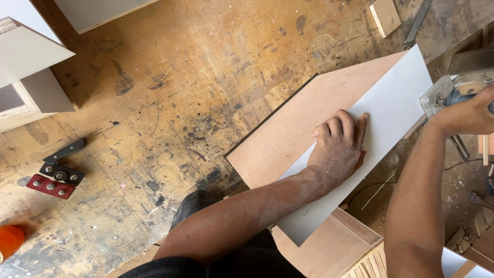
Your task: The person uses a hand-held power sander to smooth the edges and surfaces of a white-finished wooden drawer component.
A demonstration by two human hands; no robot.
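Observation:
My left hand (339, 146) presses flat, fingers spread a little, on a white laminate sheet (396, 103) that lies over a plywood panel (303, 123). Sawdust covers the hand and forearm. At the right edge of the view my right hand (465, 113) grips a small power trimmer (445, 92) with a clear base, which sits at the far right end of the white sheet. Most of the tool is hidden by the hand and the frame edge.
The worn wooden worktop (180, 103) carries a red and black hinge (56, 177) at the left. White cabinet parts (25, 62) stand at the top left, a small wood block (385, 15) at the top, an orange object (10, 239) at the bottom left, and wood pieces (360, 257) at the bottom right.

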